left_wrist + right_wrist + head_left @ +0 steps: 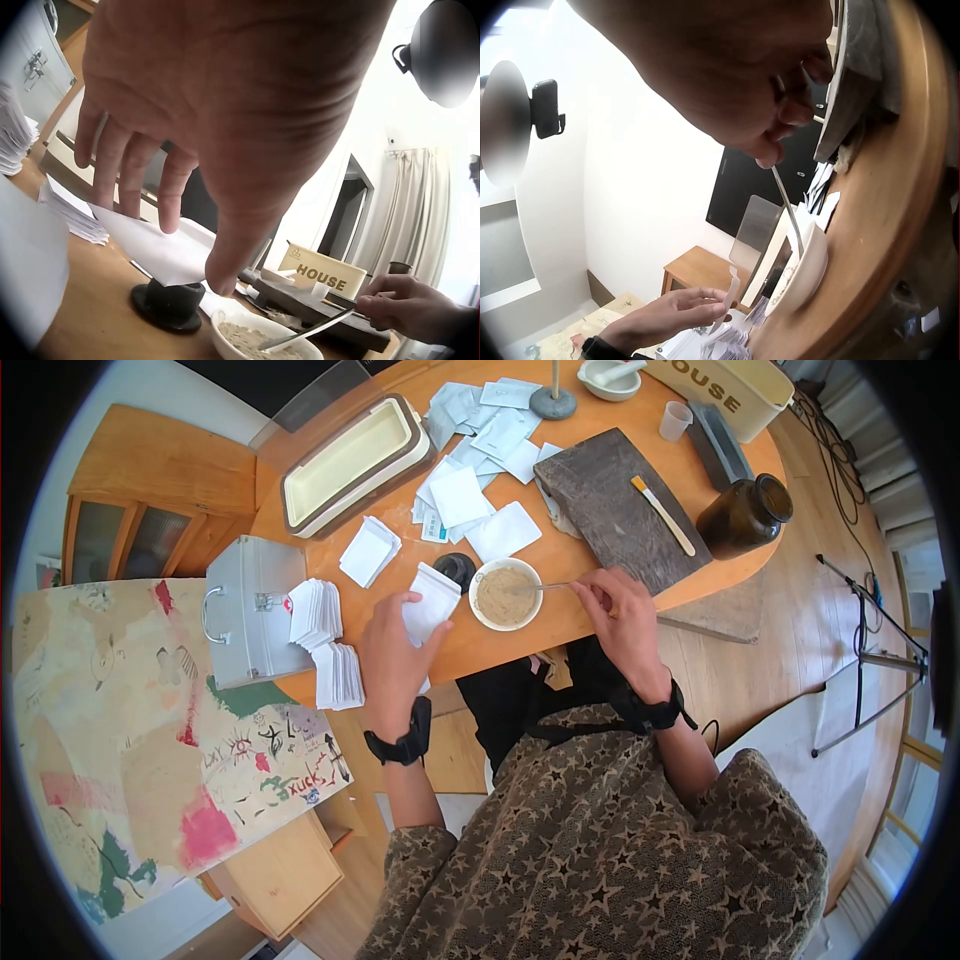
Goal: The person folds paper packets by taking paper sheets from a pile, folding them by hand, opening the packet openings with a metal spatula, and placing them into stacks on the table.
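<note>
My left hand (393, 652) pinches a white paper packet (432, 600) between thumb and fingers, left of the bowl. In the left wrist view the packet hangs over a small black round stand (166, 309). On the right, my right hand (625, 622) grips the thin metal handle of a spoon (553, 586) with its fingertips. The spoon's far end sits in beige-grey powder (500, 598) inside a white bowl (508, 628) near the table's front edge. A folded white packet stack (369, 550) lies beyond the left hand.
Stacks of white packets (338, 678) stand by a silver case (245, 605) at left. Pale blue packets (500, 432) are scattered behind a white sheet (505, 532). A dark board (600, 485) with a brush (660, 512), and a brown jar (738, 522), occupy the right. A cream trough (340, 472) stands at the back left.
</note>
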Demonstrator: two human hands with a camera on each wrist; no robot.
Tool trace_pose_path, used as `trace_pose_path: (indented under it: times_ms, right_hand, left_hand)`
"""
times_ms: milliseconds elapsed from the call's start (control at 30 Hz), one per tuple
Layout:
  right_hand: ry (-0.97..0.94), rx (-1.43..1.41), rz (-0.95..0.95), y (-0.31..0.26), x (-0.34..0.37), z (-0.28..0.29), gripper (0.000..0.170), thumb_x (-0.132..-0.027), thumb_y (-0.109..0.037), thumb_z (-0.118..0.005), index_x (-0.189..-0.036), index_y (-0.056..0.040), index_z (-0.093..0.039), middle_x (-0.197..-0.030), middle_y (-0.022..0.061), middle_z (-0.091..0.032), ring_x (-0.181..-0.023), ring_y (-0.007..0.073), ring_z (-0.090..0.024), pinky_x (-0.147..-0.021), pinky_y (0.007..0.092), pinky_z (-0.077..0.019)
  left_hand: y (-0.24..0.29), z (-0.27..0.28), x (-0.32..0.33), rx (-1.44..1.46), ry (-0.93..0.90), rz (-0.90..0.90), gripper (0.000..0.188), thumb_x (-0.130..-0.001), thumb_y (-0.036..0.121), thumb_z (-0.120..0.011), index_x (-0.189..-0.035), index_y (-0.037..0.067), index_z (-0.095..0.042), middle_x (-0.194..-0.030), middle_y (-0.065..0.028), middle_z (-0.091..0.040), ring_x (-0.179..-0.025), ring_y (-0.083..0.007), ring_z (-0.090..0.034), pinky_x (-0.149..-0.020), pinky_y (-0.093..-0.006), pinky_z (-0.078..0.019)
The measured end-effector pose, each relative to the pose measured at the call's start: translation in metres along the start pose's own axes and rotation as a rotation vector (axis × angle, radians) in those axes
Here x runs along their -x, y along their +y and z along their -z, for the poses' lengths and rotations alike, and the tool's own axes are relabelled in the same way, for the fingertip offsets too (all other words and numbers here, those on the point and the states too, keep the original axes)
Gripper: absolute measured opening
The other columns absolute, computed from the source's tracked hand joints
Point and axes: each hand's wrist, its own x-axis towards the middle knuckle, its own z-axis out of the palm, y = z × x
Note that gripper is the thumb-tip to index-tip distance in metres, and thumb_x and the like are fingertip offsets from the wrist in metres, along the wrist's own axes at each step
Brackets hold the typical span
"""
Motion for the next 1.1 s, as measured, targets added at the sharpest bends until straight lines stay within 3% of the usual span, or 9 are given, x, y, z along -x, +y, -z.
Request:
trace_pose_path:
  times_ms: [367,667,833,1100]
  right_hand:
    - [0.01,0.003,-0.008,0.0,0.001,0.0,0.008,-0.092,-0.016,-0.075,-0.091,-0.0094,-0.071,-0.071,0.0033,-0.057,-0.058,0.0204,-0.054,-0.063,0.0343,-0.0393]
    - [0.058,-0.143,-0.054,-0.007,-0.003,0.003,0.009,-0.09,-0.01,-0.076,-0.088,-0.0033,-0.069,-0.072,0.0076,-0.059,-0.06,0.0217,-0.054,-0.059,0.0347,-0.0421]
    - [0.075,-0.274,-0.117,-0.015,-0.005,0.009,0.01,-0.092,-0.005,-0.074,-0.089,0.0013,-0.067,-0.073,0.0082,-0.06,-0.063,0.0154,-0.052,-0.06,0.0294,-0.0435]
    - [0.025,-0.312,-0.083,-0.028,-0.004,0.012,0.009,-0.091,-0.005,-0.074,-0.09,0.0017,-0.067,-0.074,0.007,-0.06,-0.063,0.0143,-0.052,-0.06,0.0288,-0.0436]
  left_hand:
    - [0.02,-0.003,0.031,0.008,0.028,-0.002,0.054,-0.078,0.023,-0.086,-0.12,0.007,-0.057,-0.122,-0.014,-0.064,-0.11,-0.0377,-0.059,-0.097,-0.0447,-0.0459]
    - [0.027,-0.007,0.037,0.028,0.009,0.049,0.056,-0.077,0.021,-0.086,-0.122,0.008,-0.057,-0.125,-0.0135,-0.063,-0.116,-0.0376,-0.057,-0.103,-0.0451,-0.0424]
    - [0.033,-0.013,0.037,-0.022,0.022,0.049,0.059,-0.074,0.018,-0.087,-0.123,0.008,-0.056,-0.124,-0.0136,-0.062,-0.115,-0.0376,-0.057,-0.103,-0.0457,-0.0411]
    - [0.041,-0.02,0.036,-0.054,0.055,-0.028,0.058,-0.076,0.02,-0.087,-0.124,0.007,-0.058,-0.123,-0.0146,-0.064,-0.114,-0.0383,-0.058,-0.1,-0.0459,-0.0441]
